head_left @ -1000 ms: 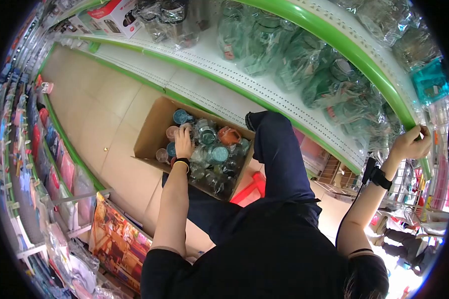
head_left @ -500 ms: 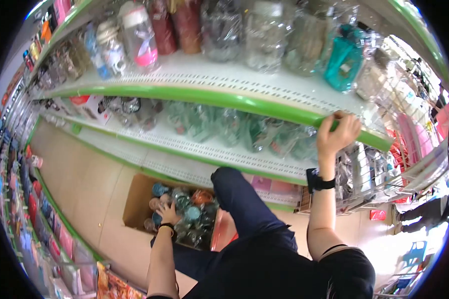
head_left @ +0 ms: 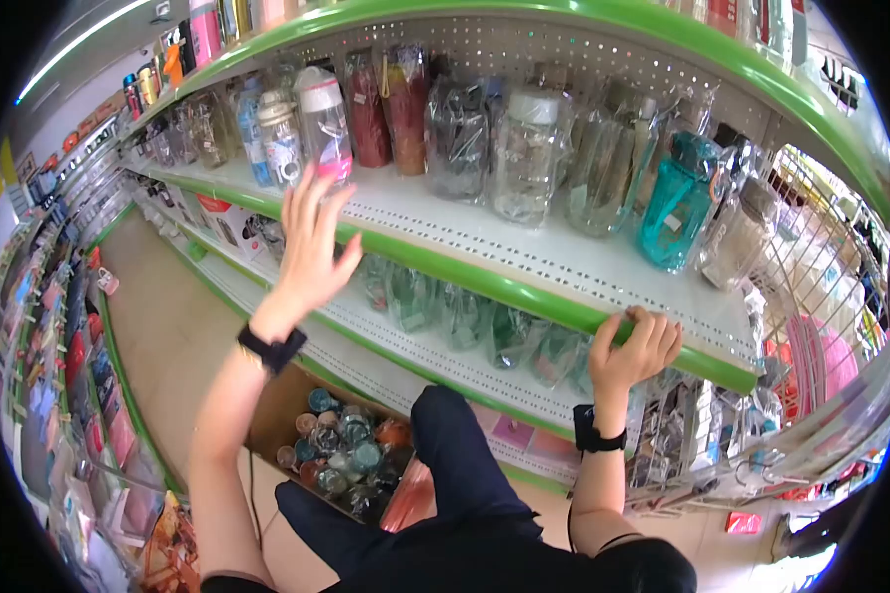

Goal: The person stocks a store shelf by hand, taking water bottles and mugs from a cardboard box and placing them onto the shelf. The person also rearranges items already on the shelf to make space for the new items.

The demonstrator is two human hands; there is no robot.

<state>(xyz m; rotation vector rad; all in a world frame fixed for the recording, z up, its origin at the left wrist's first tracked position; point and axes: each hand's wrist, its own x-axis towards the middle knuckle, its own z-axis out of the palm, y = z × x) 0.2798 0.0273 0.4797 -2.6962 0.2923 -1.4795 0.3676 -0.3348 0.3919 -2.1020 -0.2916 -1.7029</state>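
Observation:
My left hand [head_left: 313, 244] is raised with its fingers spread and holds nothing. It is in front of the upper shelf's green edge, just below a clear bottle with a white lid and pink base [head_left: 323, 119]. My right hand [head_left: 634, 348] is closed over the green shelf edge [head_left: 485, 282] at the right. Wrapped bottles stand in a row on that shelf, among them a red one [head_left: 368, 109], a clear one with a white lid [head_left: 527, 158] and a teal one [head_left: 675, 203]. Below, a cardboard box [head_left: 279, 415] holds several wrapped bottles.
Green-tinted wrapped bottles [head_left: 410, 296] stand on the lower shelf. A wire rack [head_left: 761, 445] is at the right, with a person's dark-clothed leg [head_left: 821, 529] beyond it. Another stocked shelf [head_left: 99, 395] runs along the left. My knees flank the box.
My left hand has risen from the bottles in the box to the upper shelf's edge. The view has tilted up. My right hand still grips the shelf edge.

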